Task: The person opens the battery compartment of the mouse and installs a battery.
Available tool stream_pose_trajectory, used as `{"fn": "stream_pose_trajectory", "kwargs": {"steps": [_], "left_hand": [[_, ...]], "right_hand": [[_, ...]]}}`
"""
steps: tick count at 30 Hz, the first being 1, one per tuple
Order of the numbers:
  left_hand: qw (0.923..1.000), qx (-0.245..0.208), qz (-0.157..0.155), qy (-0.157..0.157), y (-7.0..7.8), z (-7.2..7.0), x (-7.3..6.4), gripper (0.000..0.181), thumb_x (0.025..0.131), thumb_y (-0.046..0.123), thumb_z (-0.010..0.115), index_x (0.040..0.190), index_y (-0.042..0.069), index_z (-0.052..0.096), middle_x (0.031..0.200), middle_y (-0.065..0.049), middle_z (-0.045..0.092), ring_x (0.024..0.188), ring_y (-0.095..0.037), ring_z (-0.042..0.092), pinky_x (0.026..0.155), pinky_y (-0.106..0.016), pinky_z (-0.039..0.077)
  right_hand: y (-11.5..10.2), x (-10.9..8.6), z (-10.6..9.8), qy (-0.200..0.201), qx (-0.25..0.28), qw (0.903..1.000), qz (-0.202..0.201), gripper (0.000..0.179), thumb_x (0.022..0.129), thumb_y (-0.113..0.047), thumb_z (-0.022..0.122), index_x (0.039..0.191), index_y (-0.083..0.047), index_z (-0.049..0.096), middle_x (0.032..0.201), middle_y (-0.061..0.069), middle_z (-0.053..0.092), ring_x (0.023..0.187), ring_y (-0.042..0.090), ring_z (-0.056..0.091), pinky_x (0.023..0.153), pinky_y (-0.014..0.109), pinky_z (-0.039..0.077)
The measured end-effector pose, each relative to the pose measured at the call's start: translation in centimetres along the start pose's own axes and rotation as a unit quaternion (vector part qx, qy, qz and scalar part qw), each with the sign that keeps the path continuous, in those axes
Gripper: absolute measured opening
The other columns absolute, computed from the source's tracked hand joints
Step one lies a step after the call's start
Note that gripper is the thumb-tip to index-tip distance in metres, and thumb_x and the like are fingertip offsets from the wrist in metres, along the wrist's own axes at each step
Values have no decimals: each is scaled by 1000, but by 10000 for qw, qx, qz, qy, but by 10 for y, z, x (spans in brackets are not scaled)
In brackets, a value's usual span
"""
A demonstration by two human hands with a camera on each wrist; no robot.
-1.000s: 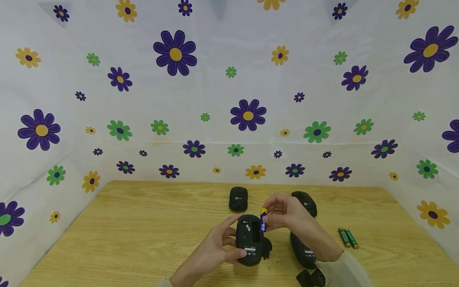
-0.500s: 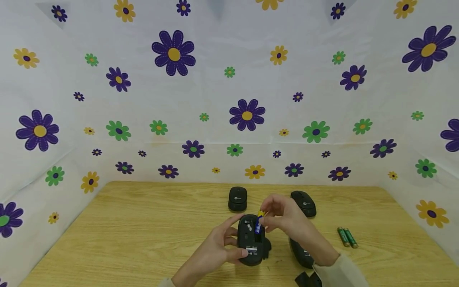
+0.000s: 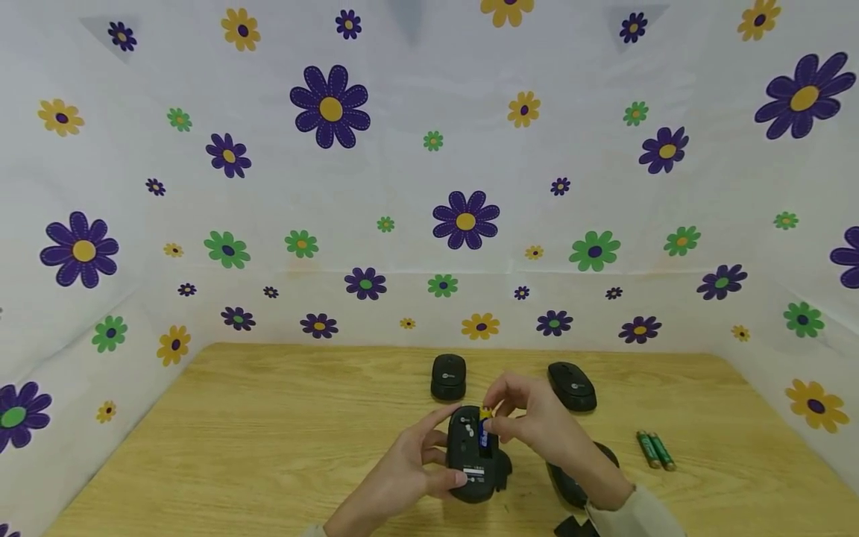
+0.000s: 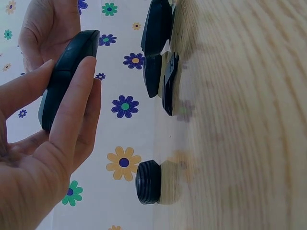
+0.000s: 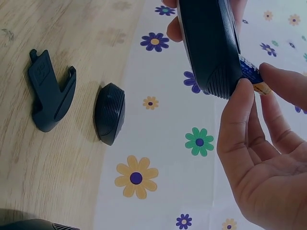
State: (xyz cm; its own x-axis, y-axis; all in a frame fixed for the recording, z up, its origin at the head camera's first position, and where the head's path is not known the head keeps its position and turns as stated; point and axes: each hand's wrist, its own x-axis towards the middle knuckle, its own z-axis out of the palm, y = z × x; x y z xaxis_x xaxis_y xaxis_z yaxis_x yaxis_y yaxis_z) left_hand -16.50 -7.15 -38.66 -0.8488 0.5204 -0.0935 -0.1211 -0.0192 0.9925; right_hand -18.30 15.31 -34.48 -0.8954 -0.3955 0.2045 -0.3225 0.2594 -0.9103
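Observation:
My left hand [image 3: 406, 466] grips an upturned black computer mouse [image 3: 463, 462] by its sides, fingers along one edge and thumb on the underside. The battery slot faces up in the head view. With fingertips and thumb, my right hand [image 3: 540, 421] pinches a blue and yellow battery [image 3: 485, 434], which lies lengthwise along the slot. In the right wrist view the battery's yellow end [image 5: 262, 88] sticks out past the mouse body. A detached black battery cover [image 5: 45, 91] lies on the table, partly hidden behind the mouse in the head view. The left wrist view does not show the battery.
On the wooden table [image 3: 268, 432], one black mouse [image 3: 448, 379] stands at the back centre and another mouse [image 3: 572, 386] farther right. An overturned mouse [image 3: 567, 488] lies partly under my right forearm, near a black piece [image 3: 573, 528]. Two green batteries [image 3: 655, 450] lie at the right.
My right hand has brought the battery left and down, from beside the mouse into its slot. The battery has tilted and then straightened along the slot. My left hand keeps its grip.

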Motion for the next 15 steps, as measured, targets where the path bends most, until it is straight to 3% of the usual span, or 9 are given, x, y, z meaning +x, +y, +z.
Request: {"fn": "stream_pose_trajectory", "kwargs": {"steps": [9,12,15], "left_hand": [[9999,2,-33,119,0,-1,0,85,85,-14,69,158,13,36,118,-16,63,102,-28,66,75,-44,63],[9999,6,-9,142,0,-1,0,85,85,-14,70,158,13,36,118,-15,63,102,-28,66,74,-43,63],[9999,13,17,146,0,-1,0,84,85,-13,70,158,12,35,117,-15,63,102,-27,66,74,-43,63]], "right_hand": [[2,-2,2,332,115,9989,322,10,92,2,69,98,7,62,93,11,61,77,24,61,62,33,62],[5,-4,3,194,544,9949,827,19,100,-7,63,109,9,60,100,13,61,82,23,62,67,39,63],[9,-7,5,-117,1029,9843,1426,37,106,-21,56,123,11,56,111,15,60,87,23,65,69,45,64]]}}
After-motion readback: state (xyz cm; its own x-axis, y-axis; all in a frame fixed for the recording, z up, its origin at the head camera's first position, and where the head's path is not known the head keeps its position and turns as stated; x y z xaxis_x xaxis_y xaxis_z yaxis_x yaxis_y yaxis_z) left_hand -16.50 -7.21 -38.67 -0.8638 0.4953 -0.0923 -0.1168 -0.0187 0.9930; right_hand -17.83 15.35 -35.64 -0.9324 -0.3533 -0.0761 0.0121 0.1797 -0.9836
